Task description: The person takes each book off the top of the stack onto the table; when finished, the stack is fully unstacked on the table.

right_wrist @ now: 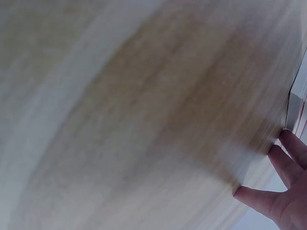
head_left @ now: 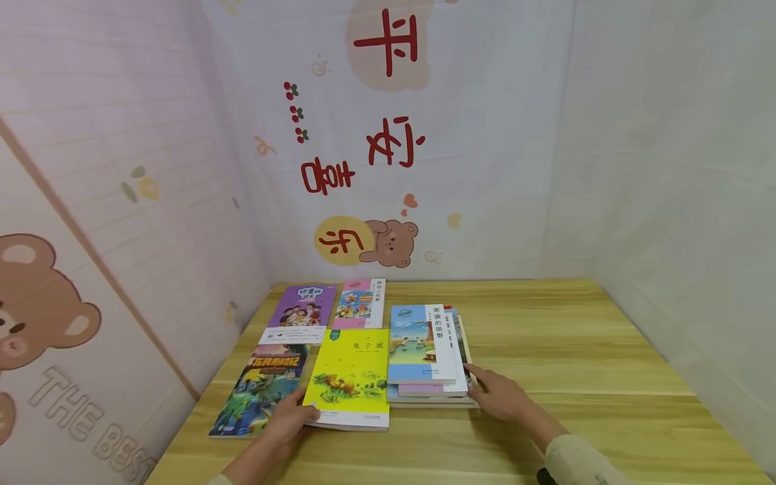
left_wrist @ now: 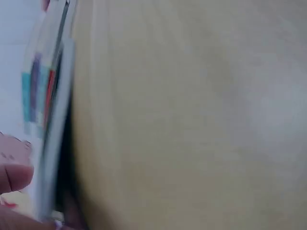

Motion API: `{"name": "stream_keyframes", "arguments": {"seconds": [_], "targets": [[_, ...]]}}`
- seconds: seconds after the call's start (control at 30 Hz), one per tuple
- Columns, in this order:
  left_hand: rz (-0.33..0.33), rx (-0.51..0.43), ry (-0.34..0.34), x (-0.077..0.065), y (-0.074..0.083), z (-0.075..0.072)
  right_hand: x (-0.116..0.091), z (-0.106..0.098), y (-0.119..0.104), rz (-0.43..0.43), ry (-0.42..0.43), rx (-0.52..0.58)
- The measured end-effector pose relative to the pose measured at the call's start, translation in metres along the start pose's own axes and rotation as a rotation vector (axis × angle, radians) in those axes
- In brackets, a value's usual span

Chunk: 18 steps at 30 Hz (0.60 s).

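Note:
In the head view, my left hand (head_left: 288, 419) pinches the lower left corner of a yellow book (head_left: 348, 374), thumb on its cover and the other fingers underneath. In the left wrist view the thumb (left_wrist: 15, 178) shows beside the book's edge. The yellow book's right edge meets a stack of books topped by a blue and white one (head_left: 414, 345). Against the stack's right side rests my right hand (head_left: 500, 396). Its fingers (right_wrist: 287, 165) are spread and fairly straight in the right wrist view, tips on the tabletop beside the stack.
A dinosaur-cover book (head_left: 261, 387) lies left of the yellow one, partly behind my left hand. Farther back are a purple book (head_left: 303, 306) and a pink and white book (head_left: 374, 306). The wooden table (head_left: 558, 337) is bordered by printed cloth (head_left: 497, 135) behind and at both sides.

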<state>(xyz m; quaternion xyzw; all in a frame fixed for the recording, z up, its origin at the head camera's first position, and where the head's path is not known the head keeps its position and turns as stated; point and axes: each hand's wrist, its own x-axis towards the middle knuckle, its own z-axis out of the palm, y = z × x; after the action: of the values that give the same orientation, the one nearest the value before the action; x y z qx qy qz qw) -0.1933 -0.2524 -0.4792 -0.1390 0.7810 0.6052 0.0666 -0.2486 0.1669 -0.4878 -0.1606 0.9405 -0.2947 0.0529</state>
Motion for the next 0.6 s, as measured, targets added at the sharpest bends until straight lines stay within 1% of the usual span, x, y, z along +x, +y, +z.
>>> {"name": "stream_keyframes", "arguments": {"seconds": [0.07,0.1,0.13,0.2,0.27,0.37,0.47,0.6], "targets": [[0.049,0.139,0.069,0.000,0.008,0.002,0.000,0.000,0.000,0.005,0.004,0.005],[0.066,0.190,0.100,0.000,0.011,0.003,0.000,0.000,0.001,0.011,0.006,0.007],[0.084,0.211,0.118,0.000,0.014,0.003,0.000,0.000,0.000,0.013,0.009,0.008],[0.088,0.208,0.124,0.002,0.019,0.004,0.000,0.000,0.000,0.020,0.012,0.011],[0.076,0.178,0.109,0.005,0.022,0.005,0.001,0.000,-0.001,0.028,0.013,0.014],[0.067,0.170,0.099,0.011,0.026,0.007,0.002,-0.002,-0.003,0.039,0.019,0.039],[0.055,0.145,0.093,0.019,0.032,0.010,0.002,-0.004,-0.004,0.040,0.029,0.085],[0.071,0.113,0.068,0.027,0.042,0.014,0.004,-0.008,-0.006,0.058,0.041,0.143]]}}
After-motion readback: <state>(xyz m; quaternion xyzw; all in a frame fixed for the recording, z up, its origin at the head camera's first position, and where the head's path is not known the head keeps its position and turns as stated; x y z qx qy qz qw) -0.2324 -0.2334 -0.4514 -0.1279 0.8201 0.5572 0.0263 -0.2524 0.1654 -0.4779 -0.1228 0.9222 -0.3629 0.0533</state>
